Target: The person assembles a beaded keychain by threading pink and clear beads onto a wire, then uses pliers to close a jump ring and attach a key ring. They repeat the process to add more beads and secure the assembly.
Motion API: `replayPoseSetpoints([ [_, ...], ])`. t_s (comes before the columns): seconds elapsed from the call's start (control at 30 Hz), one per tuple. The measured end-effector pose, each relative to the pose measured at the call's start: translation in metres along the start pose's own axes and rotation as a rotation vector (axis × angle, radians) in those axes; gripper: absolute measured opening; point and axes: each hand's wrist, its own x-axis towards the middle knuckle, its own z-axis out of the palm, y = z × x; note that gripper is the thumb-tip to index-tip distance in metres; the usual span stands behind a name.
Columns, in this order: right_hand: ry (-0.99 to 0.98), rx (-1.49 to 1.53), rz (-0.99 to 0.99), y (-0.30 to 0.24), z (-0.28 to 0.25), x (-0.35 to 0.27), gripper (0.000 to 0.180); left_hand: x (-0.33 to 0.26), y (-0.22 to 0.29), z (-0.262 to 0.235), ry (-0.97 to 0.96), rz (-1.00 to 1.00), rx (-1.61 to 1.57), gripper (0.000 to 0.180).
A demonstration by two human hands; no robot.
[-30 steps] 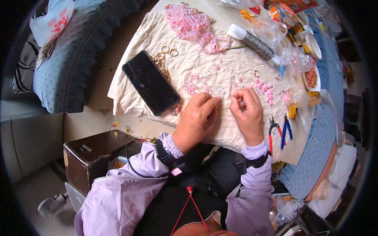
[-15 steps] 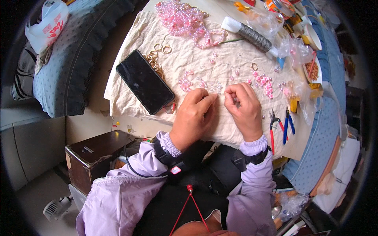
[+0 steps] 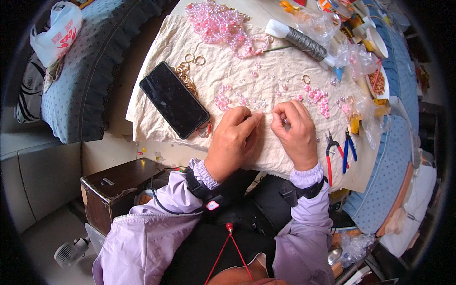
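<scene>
My left hand [image 3: 233, 140] and my right hand [image 3: 295, 131] rest close together on a beige cloth [image 3: 161, 52], fingertips pinched toward each other. What they pinch is too small to make out. Loose pink beads [image 3: 317, 98] lie scattered just beyond my fingers. A large heap of strung pink beads [image 3: 219, 23] sits at the far edge of the cloth. A black phone [image 3: 174, 99] lies face up left of my left hand, with gold rings [image 3: 186, 72] beside it.
Red-handled pliers [image 3: 329, 153] and blue-handled pliers [image 3: 347, 148] lie right of my right hand. A grey thread spool [image 3: 302, 42] and plastic bags [image 3: 355, 56] crowd the far right. A dark wooden box [image 3: 115, 186] stands on the floor, a blue cushioned seat [image 3: 80, 71] at left.
Both hands stayed at the same spot on the cloth, fingertips drawing closer together. The view tilted slightly, so the table slid a little in the frame.
</scene>
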Motion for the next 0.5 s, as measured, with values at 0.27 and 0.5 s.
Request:
replayPoseSetpoints([
  [0.27, -0.003, 0.023, 0.016, -0.0001, -0.0010, -0.0013, 0.019, -0.0003, -0.0002, -0.0002, -0.027, -0.002, 0.022, 0.037],
  [0.5, -0.003, 0.029, 0.007, -0.0007, -0.0007, 0.0006, 0.019, -0.0007, 0.0009, -0.0014, -0.049, -0.009, 0.038, 0.038],
])
